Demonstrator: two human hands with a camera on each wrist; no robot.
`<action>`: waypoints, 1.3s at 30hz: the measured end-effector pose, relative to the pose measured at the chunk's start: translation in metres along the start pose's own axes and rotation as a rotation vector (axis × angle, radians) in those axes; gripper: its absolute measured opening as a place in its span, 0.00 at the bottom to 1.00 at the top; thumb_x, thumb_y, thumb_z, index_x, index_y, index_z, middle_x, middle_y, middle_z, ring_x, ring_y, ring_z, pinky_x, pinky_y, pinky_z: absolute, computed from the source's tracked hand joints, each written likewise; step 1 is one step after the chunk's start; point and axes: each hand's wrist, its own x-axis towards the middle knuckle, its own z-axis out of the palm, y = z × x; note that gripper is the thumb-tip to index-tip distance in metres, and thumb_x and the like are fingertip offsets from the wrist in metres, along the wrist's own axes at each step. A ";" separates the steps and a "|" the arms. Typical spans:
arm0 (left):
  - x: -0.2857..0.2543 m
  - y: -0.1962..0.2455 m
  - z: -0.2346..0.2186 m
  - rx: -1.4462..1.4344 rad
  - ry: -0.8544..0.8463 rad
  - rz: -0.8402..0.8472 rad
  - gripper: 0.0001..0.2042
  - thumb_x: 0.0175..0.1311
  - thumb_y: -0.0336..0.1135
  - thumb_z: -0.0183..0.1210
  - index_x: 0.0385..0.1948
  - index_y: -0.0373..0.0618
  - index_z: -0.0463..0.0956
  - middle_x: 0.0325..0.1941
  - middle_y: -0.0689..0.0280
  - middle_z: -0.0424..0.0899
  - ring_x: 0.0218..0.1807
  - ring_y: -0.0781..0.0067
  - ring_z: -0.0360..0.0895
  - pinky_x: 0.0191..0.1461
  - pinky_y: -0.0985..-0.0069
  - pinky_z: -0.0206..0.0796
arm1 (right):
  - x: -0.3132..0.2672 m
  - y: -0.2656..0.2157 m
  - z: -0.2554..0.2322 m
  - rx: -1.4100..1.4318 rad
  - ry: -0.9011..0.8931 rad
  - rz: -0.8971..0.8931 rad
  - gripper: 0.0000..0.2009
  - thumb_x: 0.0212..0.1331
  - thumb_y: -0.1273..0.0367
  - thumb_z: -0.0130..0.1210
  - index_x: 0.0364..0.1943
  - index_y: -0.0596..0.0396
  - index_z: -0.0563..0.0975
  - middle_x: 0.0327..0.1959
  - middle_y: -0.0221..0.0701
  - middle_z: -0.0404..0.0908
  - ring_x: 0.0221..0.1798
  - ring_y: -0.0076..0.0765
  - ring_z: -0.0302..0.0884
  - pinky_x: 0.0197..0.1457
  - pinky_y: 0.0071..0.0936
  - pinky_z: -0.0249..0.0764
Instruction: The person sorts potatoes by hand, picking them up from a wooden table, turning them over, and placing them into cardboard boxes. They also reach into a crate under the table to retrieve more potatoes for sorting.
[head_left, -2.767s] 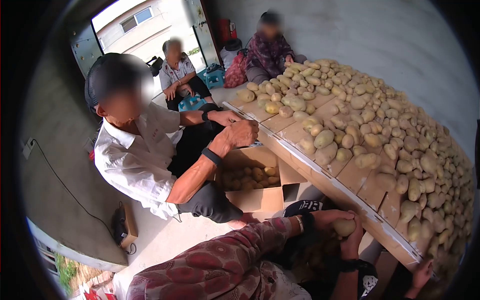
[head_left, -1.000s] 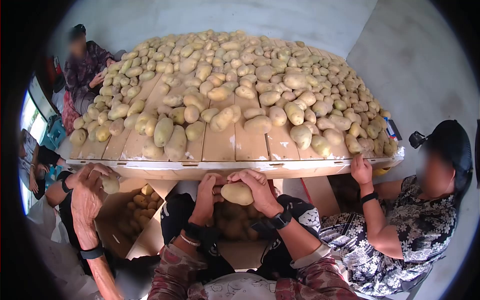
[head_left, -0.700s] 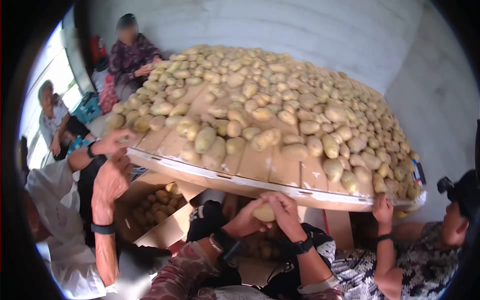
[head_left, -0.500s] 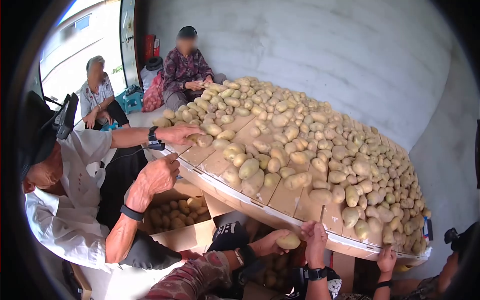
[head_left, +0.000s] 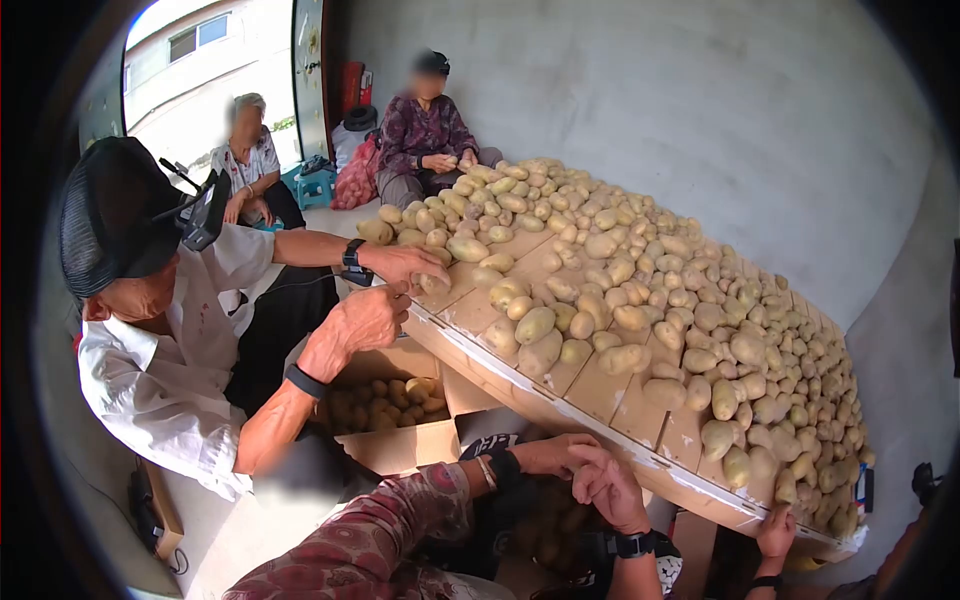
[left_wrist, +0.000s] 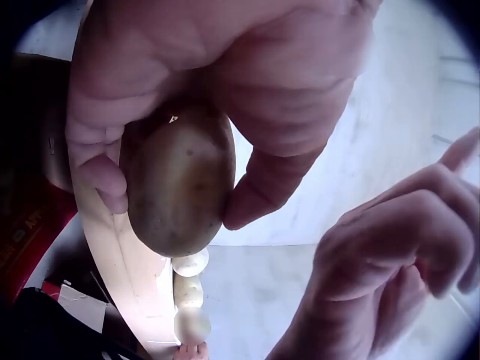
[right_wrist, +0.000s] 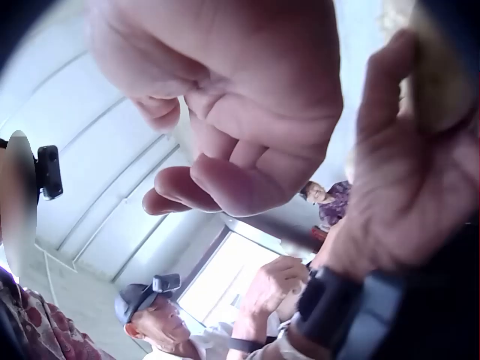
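Note:
In the left wrist view, my left hand [left_wrist: 217,67] grips a smooth oval potato [left_wrist: 184,184] between thumb and fingers. That potato [right_wrist: 442,82] shows partly at the right edge of the right wrist view. The head view has my left hand [head_left: 556,456] near the cardboard table edge, its potato out of sight there. Beside it is my right hand [head_left: 612,492], raised and holding nothing visible. Its fingers are loosely bent in the right wrist view, where the right hand [right_wrist: 240,105] fills the top.
Many potatoes [head_left: 745,350] cover the cardboard-topped table [head_left: 600,385]. A box of potatoes [head_left: 405,445] stands below its left side. At left, a person in a white shirt [head_left: 165,350] reaches onto the table; two people sit farther back. Another person's hand [head_left: 775,532] touches the right edge.
The head view has swung left since a second ago. My hands have come closer together, and the potato in my left hand is now hidden from the head view.

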 end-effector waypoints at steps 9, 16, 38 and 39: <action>0.001 0.000 0.008 -0.254 0.253 -0.206 0.26 0.56 0.48 0.59 0.54 0.47 0.63 0.41 0.63 0.76 0.30 0.72 0.76 0.33 0.78 0.71 | -0.001 0.005 -0.032 -0.102 0.490 -0.103 0.08 0.63 0.68 0.48 0.30 0.56 0.74 0.23 0.26 0.74 0.24 0.16 0.66 0.26 0.11 0.59; -0.001 0.002 0.011 -0.089 0.303 -0.135 0.19 0.61 0.49 0.53 0.48 0.49 0.68 0.32 0.69 0.77 0.22 0.81 0.73 0.21 0.87 0.61 | -0.007 0.052 -0.054 -0.014 0.869 -0.013 0.08 0.64 0.63 0.48 0.40 0.51 0.74 0.40 0.27 0.77 0.43 0.23 0.73 0.44 0.26 0.68; 0.010 -0.006 0.036 -0.327 0.073 -0.353 0.27 0.66 0.61 0.33 0.53 0.50 0.65 0.46 0.64 0.76 0.45 0.68 0.75 0.45 0.69 0.71 | -0.009 0.075 -0.048 0.062 0.797 -0.191 0.12 0.66 0.65 0.45 0.31 0.58 0.76 0.41 0.30 0.78 0.40 0.24 0.73 0.46 0.23 0.70; 0.013 -0.007 0.030 -0.309 -0.011 -0.414 0.28 0.64 0.63 0.34 0.51 0.51 0.66 0.43 0.65 0.78 0.39 0.67 0.78 0.40 0.71 0.72 | -0.008 0.079 -0.049 -0.043 0.749 -0.203 0.12 0.66 0.65 0.46 0.32 0.58 0.77 0.42 0.29 0.78 0.40 0.22 0.72 0.46 0.22 0.69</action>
